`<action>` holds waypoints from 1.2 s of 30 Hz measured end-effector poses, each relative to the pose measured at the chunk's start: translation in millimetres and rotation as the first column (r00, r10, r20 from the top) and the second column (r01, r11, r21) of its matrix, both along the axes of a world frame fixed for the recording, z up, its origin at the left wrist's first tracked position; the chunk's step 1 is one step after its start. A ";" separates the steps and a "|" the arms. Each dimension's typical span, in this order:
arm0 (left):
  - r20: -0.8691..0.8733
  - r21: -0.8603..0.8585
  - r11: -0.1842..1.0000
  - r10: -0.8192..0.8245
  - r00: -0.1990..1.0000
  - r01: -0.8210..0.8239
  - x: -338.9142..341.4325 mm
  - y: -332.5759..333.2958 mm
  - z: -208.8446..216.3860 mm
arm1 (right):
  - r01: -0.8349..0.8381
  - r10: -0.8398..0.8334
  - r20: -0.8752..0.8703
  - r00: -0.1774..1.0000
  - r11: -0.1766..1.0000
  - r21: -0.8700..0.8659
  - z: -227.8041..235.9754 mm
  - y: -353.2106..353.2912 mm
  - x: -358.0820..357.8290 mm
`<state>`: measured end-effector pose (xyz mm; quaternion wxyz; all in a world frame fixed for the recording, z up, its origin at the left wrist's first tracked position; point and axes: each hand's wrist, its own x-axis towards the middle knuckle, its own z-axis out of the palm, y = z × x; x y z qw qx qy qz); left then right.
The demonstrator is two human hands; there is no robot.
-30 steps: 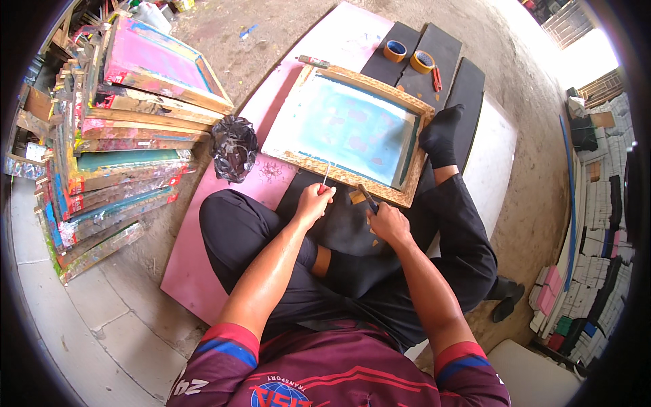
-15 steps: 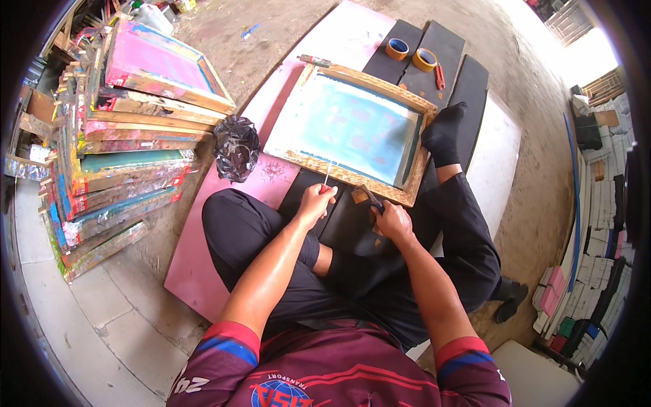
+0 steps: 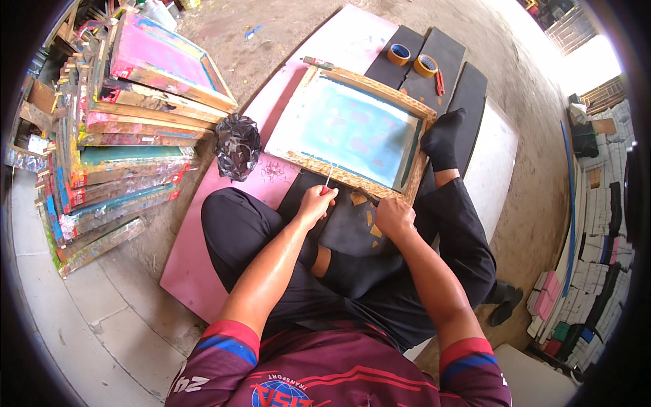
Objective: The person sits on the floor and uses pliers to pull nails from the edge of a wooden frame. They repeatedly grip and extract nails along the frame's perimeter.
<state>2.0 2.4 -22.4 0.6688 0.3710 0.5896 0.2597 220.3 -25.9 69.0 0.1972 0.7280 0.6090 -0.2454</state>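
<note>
My left hand (image 3: 317, 205) is pinching a thin white stick (image 3: 329, 176), tip by the near rim of a rectangular wooden frame (image 3: 386, 93) just beyond both hands. Its patchy blue mesh (image 3: 359, 129) looks partway done; can't tell what's left. My right hand (image 3: 395, 217) is wrapped around a dark slim tool (image 3: 367, 195), mostly hidden.

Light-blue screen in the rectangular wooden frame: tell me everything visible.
The light-blue screen in the rectangular wooden frame shows faint pinkish patches and dark teal right and near margins. The bars look like mottled wood, the left one whitish. It lies roughly flat, turned clockwise, over the pink board and long black panels. The black-socked foot overlaps its right side, a thin white stick its near bar; contact is unclear.
</note>
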 end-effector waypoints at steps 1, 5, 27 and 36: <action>0.017 0.001 1.000 0.003 1.000 -0.003 -0.3 0.6 0.7 | 0.019 -0.019 -0.013 1.000 0.999 0.027 -1.7 -0.6 0.6; 0.028 -0.005 1.000 -0.003 1.000 0.003 1.2 1.1 4.3 | 0.075 -0.070 -0.043 0.997 0.990 0.118 -23.7 -14.6 7.2; 0.189 -0.057 0.997 -0.030 0.982 0.042 -0.3 1.6 11.2 | 0.070 0.060 -0.352 0.934 0.935 0.346 -41.0 -36.9 14.7; 0.383 -0.001 0.997 0.073 0.921 -0.079 1.4 -2.0 7.3 | 0.052 0.098 -0.428 0.898 0.944 0.325 -29.4 -36.8 -13.1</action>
